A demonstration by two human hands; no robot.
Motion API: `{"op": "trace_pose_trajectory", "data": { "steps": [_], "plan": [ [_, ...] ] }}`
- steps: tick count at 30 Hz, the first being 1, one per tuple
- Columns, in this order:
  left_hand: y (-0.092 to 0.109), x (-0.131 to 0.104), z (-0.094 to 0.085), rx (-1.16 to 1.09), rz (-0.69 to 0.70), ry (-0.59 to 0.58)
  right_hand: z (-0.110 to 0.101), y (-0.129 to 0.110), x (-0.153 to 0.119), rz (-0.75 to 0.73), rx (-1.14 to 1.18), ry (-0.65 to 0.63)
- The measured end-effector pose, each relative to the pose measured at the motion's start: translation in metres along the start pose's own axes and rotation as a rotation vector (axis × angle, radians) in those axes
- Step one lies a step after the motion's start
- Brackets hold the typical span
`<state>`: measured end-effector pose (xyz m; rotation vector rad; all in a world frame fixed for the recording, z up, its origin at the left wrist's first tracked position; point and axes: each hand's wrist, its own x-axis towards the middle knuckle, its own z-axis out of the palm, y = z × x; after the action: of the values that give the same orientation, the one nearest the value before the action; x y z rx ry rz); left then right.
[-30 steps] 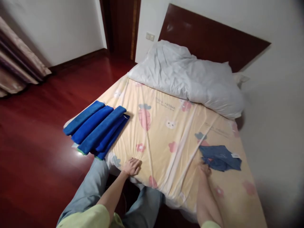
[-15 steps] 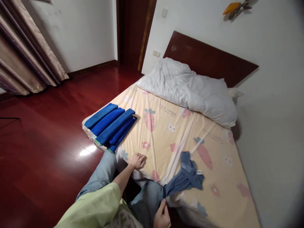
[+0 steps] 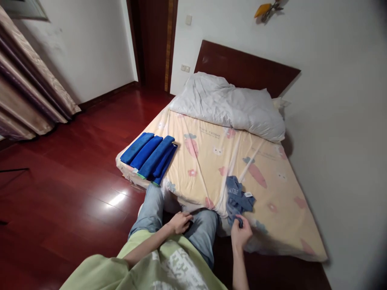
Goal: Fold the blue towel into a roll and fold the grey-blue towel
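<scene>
Four or so folded blue towels (image 3: 148, 156) lie side by side at the left edge of the bed (image 3: 199, 177). Left hand (image 3: 180, 222) hangs over the jeans (image 3: 205, 229), fingers loosely bent, whether gripping cannot be told. Right hand (image 3: 241, 229), thumb and fingers clamped on the near end of a crumpled blue printed garment (image 3: 237, 197), spread over the mattress's foot edge.

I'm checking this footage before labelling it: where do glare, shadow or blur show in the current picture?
Head view: bright glare on the red floor, left of the bed; head view too: shadow on the wall, right of the white duvet; same head view: darkened upper-right corner, and soft lettering on the blue garment.
</scene>
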<state>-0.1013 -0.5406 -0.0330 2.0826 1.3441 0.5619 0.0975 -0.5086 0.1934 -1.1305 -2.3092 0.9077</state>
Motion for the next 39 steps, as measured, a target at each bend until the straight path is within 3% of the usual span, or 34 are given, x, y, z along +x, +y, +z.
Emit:
{"op": "trace_pose_trajectory", "data": {
  "steps": [4,7,9,12,16,19,23,27,30,33,36,39],
  "plan": [
    [0.037,0.016,-0.054,-0.083,0.104,0.242,0.02,-0.01,0.006,0.062,-0.009,0.1],
    [0.066,0.033,-0.094,-0.159,0.266,0.238,0.028,-0.007,0.007,0.094,-0.028,0.149],
    [0.079,0.036,-0.105,-0.192,0.341,0.165,0.025,-0.005,0.004,0.104,-0.042,0.121],
    [0.086,0.03,-0.102,-0.221,0.339,0.122,0.012,-0.009,-0.009,0.127,-0.075,0.049],
    [0.077,0.023,-0.088,-0.25,0.284,0.154,-0.01,-0.019,-0.026,0.154,-0.135,0.061],
    [0.063,0.024,-0.08,-0.23,0.24,0.101,-0.028,-0.02,-0.035,0.146,-0.193,0.134],
    [0.035,0.021,-0.074,-0.106,0.217,-0.009,-0.06,-0.013,-0.045,0.055,-0.264,0.342],
    [-0.002,0.0,-0.078,-0.036,0.168,0.032,-0.099,-0.003,-0.052,0.031,-0.344,0.589],
    [-0.03,-0.019,-0.09,-0.056,0.106,0.061,-0.122,0.006,-0.056,0.083,-0.408,0.726],
    [-0.045,-0.032,-0.11,-0.04,0.052,0.097,-0.134,0.013,-0.056,0.15,-0.433,0.75],
    [-0.044,-0.034,-0.141,0.058,0.071,0.108,-0.139,0.019,-0.051,0.195,-0.398,0.783],
    [-0.028,-0.029,-0.176,0.15,0.155,0.14,-0.144,0.023,-0.044,0.23,-0.357,0.847]
  ]
}}
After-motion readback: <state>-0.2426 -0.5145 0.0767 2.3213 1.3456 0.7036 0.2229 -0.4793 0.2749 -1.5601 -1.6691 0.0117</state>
